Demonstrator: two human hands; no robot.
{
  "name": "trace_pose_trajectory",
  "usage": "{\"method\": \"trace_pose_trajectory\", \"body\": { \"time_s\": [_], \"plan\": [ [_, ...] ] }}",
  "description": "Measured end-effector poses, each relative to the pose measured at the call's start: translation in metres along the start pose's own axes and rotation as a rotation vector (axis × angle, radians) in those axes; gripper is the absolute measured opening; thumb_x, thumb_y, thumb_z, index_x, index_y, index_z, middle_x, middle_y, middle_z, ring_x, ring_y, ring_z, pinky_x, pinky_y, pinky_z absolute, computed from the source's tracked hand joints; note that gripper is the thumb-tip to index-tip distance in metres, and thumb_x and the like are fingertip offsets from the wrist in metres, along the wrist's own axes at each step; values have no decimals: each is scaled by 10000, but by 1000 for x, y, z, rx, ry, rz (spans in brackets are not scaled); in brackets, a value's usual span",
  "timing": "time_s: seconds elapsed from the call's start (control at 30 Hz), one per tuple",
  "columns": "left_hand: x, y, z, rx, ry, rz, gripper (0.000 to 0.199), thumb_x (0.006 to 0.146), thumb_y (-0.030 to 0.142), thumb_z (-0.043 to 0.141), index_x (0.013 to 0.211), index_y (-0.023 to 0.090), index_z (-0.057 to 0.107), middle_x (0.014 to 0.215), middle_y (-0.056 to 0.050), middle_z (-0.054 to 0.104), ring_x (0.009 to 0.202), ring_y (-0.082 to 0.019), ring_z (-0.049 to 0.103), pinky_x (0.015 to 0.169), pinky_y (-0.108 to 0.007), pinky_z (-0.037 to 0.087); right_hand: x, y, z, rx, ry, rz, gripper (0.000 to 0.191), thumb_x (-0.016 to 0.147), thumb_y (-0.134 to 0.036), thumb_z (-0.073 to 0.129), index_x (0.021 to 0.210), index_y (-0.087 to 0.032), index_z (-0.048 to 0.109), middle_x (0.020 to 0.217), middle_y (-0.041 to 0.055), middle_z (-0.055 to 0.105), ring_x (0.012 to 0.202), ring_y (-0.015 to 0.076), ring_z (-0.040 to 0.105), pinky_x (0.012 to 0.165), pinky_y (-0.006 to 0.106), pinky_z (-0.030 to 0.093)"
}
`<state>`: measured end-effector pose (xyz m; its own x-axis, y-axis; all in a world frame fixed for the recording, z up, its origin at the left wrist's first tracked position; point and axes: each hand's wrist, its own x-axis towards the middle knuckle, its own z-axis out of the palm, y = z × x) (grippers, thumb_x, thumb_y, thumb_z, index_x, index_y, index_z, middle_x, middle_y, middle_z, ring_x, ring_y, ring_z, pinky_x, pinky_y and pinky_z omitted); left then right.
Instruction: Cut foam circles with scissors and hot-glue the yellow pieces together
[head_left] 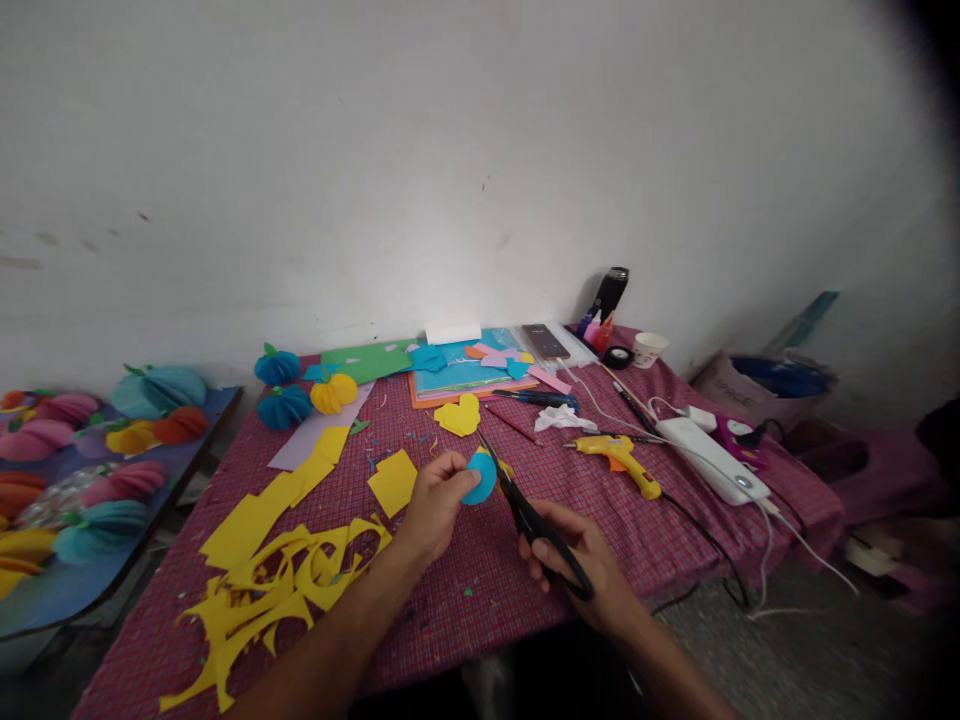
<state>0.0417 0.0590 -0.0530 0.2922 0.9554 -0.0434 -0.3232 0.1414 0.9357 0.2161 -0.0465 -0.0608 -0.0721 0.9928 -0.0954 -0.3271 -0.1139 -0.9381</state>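
Checked cloth (450,620) over a worktable, set against a pale wall (480,150); two hands at work.
At left, folded-paper ornaments (161,390) occupy a blue side table (60,590); to their right, yellow offcuts (214,635) lie tangled on the near cloth. Centrally, the left hand (435,505) pinches a blue paper circle (482,480) above the cloth. Right of it, the right hand (577,555) grips black scissors (536,525) by the handles, blades at the circle's right edge; contact cannot be determined. Farther right rests a yellow glue gun (626,463).
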Motion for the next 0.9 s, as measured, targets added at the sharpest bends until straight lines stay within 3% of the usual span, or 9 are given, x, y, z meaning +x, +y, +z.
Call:
{"method": "trace_pose_trajectory", "body": {
  "time_s": [0.9],
  "plan": [
    [-2, 6, 2, 22, -112, -58, 264, 727, 261, 703, 627, 177, 474, 559, 55, 434, 538, -84, 375, 552, -234, 302, -7, -6, -10, 3, -30, 43, 421, 794, -378, 761, 1141, -167, 653, 780, 39, 657, 578, 111, 561, 480, 198, 445]
  ]
}}
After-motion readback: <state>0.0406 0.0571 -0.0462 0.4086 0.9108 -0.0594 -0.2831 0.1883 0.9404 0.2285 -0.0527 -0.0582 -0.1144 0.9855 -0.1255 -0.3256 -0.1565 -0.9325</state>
